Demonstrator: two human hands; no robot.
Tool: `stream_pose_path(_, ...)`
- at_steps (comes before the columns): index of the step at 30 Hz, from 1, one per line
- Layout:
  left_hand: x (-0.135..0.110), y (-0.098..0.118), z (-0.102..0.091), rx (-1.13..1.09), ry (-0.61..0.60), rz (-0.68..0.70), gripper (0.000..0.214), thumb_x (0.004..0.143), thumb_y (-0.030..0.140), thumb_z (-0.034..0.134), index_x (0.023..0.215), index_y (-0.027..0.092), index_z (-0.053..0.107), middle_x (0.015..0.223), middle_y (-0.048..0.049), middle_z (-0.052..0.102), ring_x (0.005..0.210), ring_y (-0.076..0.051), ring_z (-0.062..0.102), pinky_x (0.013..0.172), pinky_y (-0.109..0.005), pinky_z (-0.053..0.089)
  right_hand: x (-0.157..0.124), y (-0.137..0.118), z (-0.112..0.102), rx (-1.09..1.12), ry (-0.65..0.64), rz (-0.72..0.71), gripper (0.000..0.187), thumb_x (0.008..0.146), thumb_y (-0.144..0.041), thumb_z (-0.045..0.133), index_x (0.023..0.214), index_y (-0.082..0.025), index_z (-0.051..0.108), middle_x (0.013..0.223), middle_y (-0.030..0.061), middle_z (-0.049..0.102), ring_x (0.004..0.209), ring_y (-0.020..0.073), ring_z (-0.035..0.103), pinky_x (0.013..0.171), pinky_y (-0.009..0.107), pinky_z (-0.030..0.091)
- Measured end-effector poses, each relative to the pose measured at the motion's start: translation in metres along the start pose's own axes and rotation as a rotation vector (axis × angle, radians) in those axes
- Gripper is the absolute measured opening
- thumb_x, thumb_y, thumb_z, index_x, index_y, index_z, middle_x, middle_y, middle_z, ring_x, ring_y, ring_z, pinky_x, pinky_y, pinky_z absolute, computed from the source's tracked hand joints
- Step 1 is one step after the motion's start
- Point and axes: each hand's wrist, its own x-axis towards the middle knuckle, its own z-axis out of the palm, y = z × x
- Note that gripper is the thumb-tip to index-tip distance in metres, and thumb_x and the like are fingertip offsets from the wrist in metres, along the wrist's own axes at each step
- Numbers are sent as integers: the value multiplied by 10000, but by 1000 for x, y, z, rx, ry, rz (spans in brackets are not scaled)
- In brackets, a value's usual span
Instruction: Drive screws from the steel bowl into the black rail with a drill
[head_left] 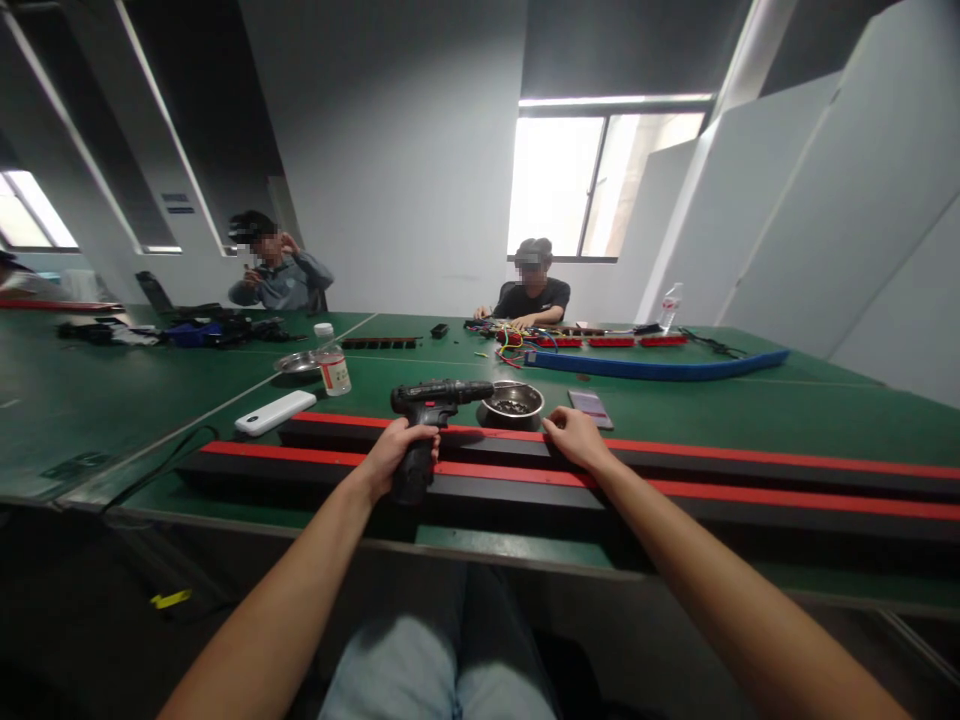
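My left hand point(396, 452) is wrapped round the grip of a black cordless screwdriver point(431, 405), whose barrel points right over two long black strips with red edges point(750, 478) lying across the green table point(112, 400). My right hand point(576, 437) rests on the far strip, its fingers curled on the red edge. Just behind the tool's tip stands a metal bowl point(513, 403) with small dark parts in it. A phone point(590, 407) lies to the right of the bowl.
A white power bank point(275, 412), a small white bottle point(334, 370) and a metal dish point(298, 362) lie at the left. Two people sit at the far side, one among coloured wires and red strips point(611, 342). A long blue strip point(660, 367) and a water bottle point(670, 305) lie beyond.
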Motion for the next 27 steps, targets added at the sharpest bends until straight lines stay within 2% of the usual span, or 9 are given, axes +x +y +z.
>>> stream_pose_path(7,1,-2,1,-26,14,43,219,708,241,778,788,137,603,685,-53,641,537,-131,607,497,-261,512,-2,1,9,-175,-22,-146,250,917,-360,521,897,-196,709,957,124,760,854,262,692,716,313,433)
stream_pose_path(16,5,-1,1,-51,-8,6,178,694,215,755,758,109,627,670,-60,636,542,-154,625,510,-294,525,13,26,15,-212,-26,-125,352,865,-509,530,891,-221,732,836,130,752,782,330,697,671,381,449)
stream_pose_path(27,6,-3,1,-98,-27,3,185,691,213,777,718,114,623,654,-55,649,520,-157,618,474,-289,511,2,6,6,-199,-13,-104,337,870,-452,543,884,-187,751,880,127,760,812,278,682,728,355,452)
